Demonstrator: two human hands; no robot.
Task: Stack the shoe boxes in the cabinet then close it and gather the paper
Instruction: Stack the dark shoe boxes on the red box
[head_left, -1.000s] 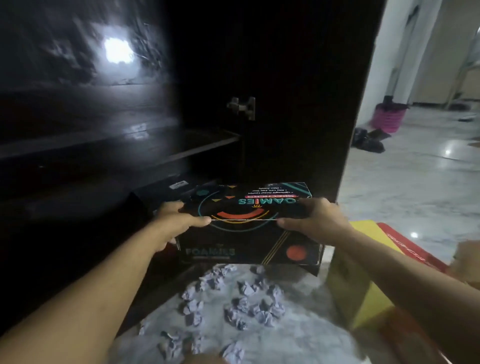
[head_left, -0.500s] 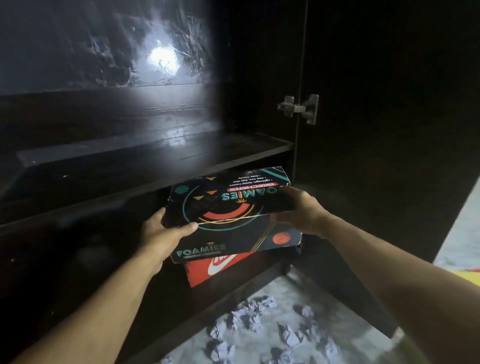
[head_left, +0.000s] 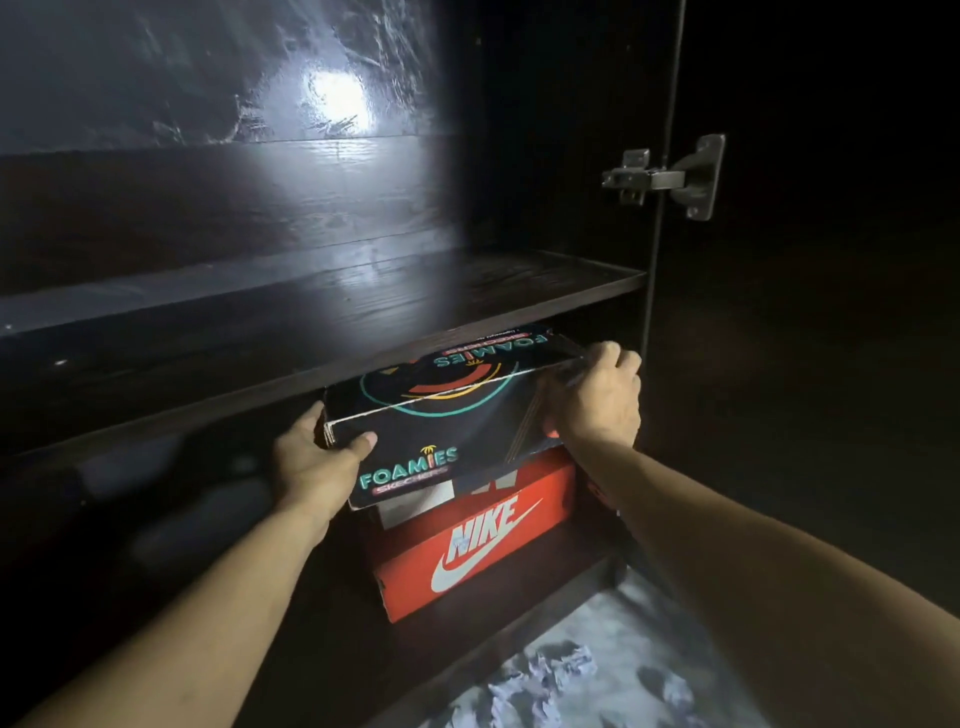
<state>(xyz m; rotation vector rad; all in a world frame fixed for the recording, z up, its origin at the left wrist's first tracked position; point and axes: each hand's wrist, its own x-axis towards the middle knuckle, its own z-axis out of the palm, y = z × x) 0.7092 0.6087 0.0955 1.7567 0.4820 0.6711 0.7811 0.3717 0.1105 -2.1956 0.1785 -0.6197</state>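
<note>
A black Foamies shoe box sits tilted on top of a red Nike shoe box in the bottom compartment of the dark cabinet. My left hand grips the black box's near left corner, thumb on its front face. My right hand holds its right end, fingers curled over the top edge. The box's far end is tucked under the shelf. Crumpled paper balls lie on the marble floor at the lower right.
The cabinet door stands open on the right, hung on a metal hinge. The shelf above the boxes carries a bright light reflection on its back wall. The cabinet's bottom lip runs in front of the Nike box.
Both hands have pushed the black box deeper into the bottom compartment, under the shelf and onto the Nike box. The view has moved closer to the cabinet.
</note>
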